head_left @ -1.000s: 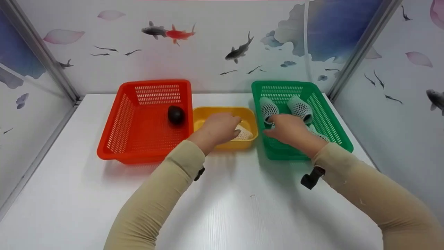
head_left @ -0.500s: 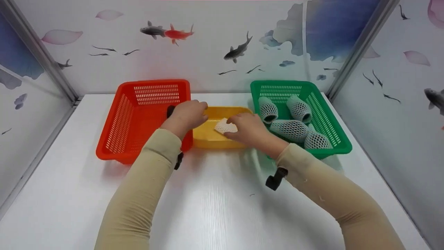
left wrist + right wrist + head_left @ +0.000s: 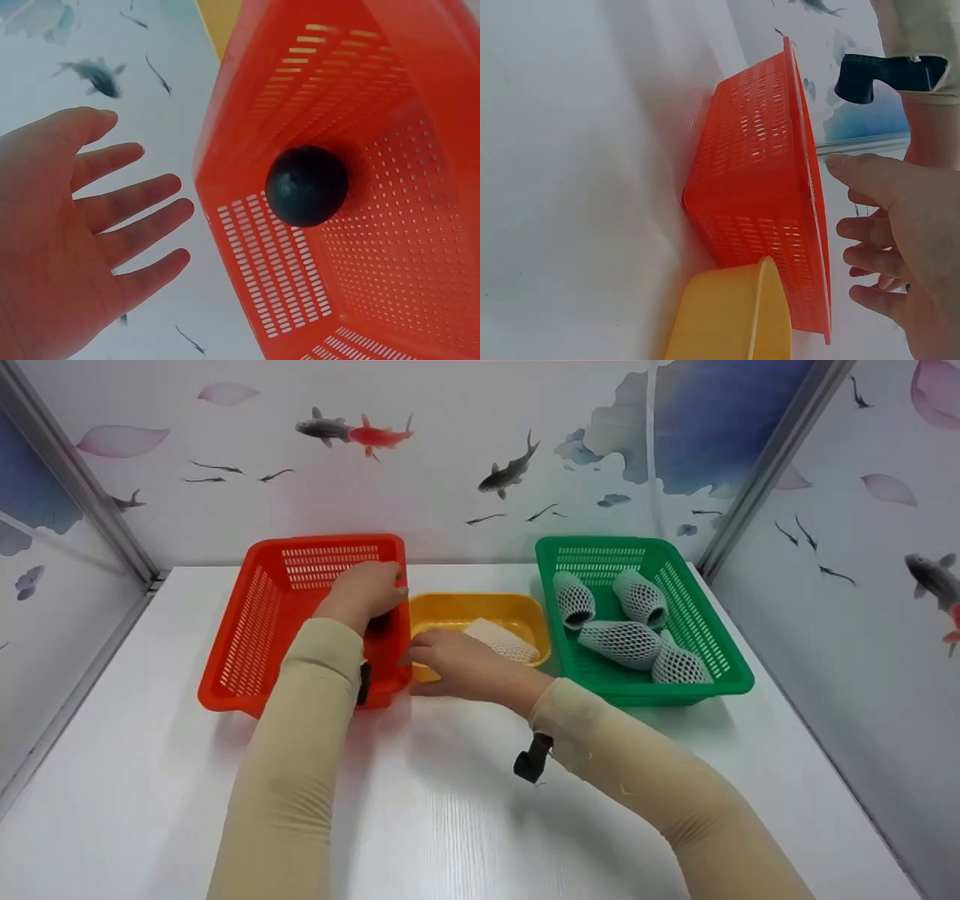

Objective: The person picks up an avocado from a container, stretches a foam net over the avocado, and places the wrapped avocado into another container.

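My left hand (image 3: 361,591) hovers over the right side of the red basket (image 3: 225,660). In the left wrist view its fingers are spread and hold nothing. Below it in the basket lies a dark, smooth, egg-shaped fruit (image 3: 306,186) resembling an avocado; the head view shows only a sliver of it. My right hand (image 3: 472,666) is above the front of the yellow bin (image 3: 480,598), near the red basket's corner. Relaxed, apart fingers with nothing between them show in the right wrist view. A white foam net sleeve (image 3: 501,639) lies in the yellow bin, partly behind the right hand.
At the right stands a green basket (image 3: 592,690) with several foam-netted items; one is a netted piece (image 3: 621,643) lying across the front. Dark ends show inside some nets. A white table (image 3: 465,810) carries everything, with printed wall panels (image 3: 450,405) behind and beside it.
My left hand has moved left, from over the yellow bin to over the red basket. The right hand has travelled left from the green basket, past the yellow bin's sleeve, towards the red basket.
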`<state>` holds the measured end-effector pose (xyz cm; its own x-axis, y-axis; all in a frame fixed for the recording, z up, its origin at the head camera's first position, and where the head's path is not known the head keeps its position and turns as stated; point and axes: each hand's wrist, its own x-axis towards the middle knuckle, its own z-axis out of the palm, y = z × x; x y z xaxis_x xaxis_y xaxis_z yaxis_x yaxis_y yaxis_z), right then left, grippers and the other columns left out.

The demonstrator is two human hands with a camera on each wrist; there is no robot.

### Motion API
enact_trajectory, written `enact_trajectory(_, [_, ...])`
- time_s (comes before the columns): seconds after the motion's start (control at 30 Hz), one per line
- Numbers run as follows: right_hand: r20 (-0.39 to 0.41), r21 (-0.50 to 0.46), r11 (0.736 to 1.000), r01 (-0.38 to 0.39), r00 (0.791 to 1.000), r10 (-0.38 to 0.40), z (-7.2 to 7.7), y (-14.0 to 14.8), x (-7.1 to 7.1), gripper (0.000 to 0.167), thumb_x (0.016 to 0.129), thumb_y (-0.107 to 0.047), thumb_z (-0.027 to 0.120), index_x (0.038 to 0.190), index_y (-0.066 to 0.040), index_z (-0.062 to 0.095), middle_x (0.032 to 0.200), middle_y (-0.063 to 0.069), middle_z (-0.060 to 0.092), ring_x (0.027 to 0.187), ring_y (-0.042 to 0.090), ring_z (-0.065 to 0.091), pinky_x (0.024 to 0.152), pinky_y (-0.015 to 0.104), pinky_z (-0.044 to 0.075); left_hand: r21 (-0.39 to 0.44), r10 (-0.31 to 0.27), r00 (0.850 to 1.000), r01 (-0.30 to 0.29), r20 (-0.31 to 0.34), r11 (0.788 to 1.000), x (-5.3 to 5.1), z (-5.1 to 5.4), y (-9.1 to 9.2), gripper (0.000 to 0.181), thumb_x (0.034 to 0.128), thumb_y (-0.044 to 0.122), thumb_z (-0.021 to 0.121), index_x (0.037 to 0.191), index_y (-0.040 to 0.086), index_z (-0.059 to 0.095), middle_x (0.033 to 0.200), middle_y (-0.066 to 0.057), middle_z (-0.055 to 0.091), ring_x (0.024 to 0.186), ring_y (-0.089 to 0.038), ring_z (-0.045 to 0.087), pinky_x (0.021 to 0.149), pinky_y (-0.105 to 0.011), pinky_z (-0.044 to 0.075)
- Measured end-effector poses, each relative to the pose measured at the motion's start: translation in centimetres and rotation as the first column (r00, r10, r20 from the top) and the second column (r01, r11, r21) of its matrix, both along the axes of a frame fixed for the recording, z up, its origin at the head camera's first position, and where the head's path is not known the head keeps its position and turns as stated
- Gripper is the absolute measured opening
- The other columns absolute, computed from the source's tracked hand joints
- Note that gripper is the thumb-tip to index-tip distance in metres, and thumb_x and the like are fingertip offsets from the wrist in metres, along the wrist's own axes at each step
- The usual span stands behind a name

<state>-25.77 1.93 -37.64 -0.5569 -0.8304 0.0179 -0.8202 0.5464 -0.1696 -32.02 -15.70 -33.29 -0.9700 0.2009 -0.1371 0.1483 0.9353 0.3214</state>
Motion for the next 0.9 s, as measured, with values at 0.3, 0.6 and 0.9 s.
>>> enact_trajectory(0.3, [0.041,0.081,0.987,-0.138,0.990,0.135,-0.3,-2.8,-0.6,0.035,0.084,-0.020,0.077,0.118,-0.013,0.070,0.107,-0.001,0.069,0.099,0.015,0.060,0.093,0.024,0.046,0.134,0.124,0.989,-0.135,0.083,0.982,-1.3,-1.3,-2.3,0.021,0.0979,0.026,0.058,0.111,0.009,0.055,0.102,-0.012,0.060,0.090,-0.029,0.057,0.088,-0.045,0.049])
enact_trajectory(0.6, [0.402,-0.029,0.996,0.081,0.913,-0.062,0.4,-3.9,-1.0,0.004,0.088,-0.008,0.070,0.088,-0.012,0.067,0.077,0.000,0.061,0.080,0.017,0.054,0.073,0.025,0.046,0.157,0.140,0.980,-0.162,0.141,0.974,-3.0,-3.2,-3.5,0.021,0.0983,0.019,0.056,0.114,0.007,0.059,0.109,-0.016,0.062,0.096,-0.033,0.058,0.093,-0.049,0.046])
enact_trajectory(0.9, [0.347,0.141,0.985,0.097,0.927,-0.141,1.8,-5.0,-1.4,0.015,0.079,-0.016,0.082,0.092,-0.016,0.074,0.081,-0.006,0.066,0.083,0.016,0.057,0.077,0.025,0.048,0.201,0.183,0.954,-0.232,0.238,0.952,-4.2,-3.2,-4.2,0.026,0.0946,0.020,0.062,0.118,0.009,0.059,0.116,-0.015,0.060,0.103,-0.034,0.057,0.093,-0.051,0.046])
